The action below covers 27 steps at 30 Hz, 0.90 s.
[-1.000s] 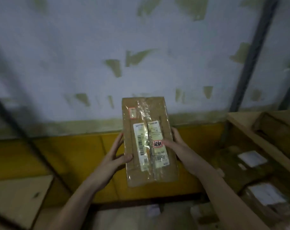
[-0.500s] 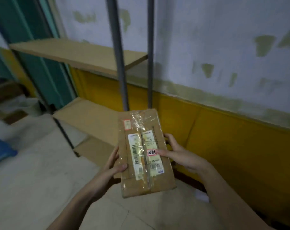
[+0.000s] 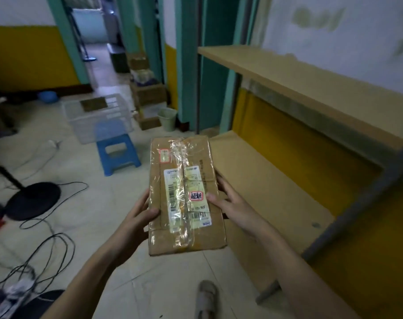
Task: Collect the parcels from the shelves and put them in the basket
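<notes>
A person holds a parcel out in front with both hands. It is a flat brown cardboard box, wrapped in shiny clear tape, with white labels on top. The left hand grips the left edge, thumb on top and fingers under it. The right hand grips the right edge the same way, thumb by the little red sticker.

The box looks stiff, so it should keep its shape and not bend. It looks light too, since the hands hold it up by the edges. The tape looks smooth and could be slippery. The bare cardboard at the long edges is the best place to hold, and that is where the hands are. What is inside cannot be seen, so it is safer to set it down softly than to drop it.

Just past the parcel a small blue stool stands on the floor. Behind the stool is a clear plastic basket, and something flat and brown lies in it. The parcel is well apart from the basket, so it must be carried there. Black wires lie on the floor to the left and could trip a foot. To the right are wooden shelves.
</notes>
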Tool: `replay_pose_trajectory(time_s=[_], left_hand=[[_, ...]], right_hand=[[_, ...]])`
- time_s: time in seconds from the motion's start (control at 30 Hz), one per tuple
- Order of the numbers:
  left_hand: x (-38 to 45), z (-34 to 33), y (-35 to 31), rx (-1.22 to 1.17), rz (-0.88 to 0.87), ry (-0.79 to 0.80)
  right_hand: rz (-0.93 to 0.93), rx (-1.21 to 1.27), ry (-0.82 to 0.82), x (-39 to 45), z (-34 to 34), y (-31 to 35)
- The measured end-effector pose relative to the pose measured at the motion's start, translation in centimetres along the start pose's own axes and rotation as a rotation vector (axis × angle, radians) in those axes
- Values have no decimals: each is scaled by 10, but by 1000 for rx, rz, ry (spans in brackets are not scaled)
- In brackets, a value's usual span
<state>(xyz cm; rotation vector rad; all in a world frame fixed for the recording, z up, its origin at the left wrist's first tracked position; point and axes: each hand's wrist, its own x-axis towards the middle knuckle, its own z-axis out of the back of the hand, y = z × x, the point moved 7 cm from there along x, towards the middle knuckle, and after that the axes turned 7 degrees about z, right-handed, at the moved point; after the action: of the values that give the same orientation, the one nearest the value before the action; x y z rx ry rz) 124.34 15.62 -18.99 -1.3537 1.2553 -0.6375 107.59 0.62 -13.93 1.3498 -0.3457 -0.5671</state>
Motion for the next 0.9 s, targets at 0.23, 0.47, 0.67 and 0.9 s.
replay_pose_trajectory(time_s=[0.23, 0.47, 0.67, 0.9], left_hand=[[71, 88, -50, -20, -83, -205], [117, 188, -85, -81, -61, -386], [173, 302, -99, -130, -32, -482], [242, 435, -140, -157, -13, -462]], right_hand=[[19, 62, 148, 168, -34, 4], [11, 78, 289, 306, -92, 18], [-11, 46, 347, 424, -155, 27], [-44, 37, 359, 562, -224, 52]])
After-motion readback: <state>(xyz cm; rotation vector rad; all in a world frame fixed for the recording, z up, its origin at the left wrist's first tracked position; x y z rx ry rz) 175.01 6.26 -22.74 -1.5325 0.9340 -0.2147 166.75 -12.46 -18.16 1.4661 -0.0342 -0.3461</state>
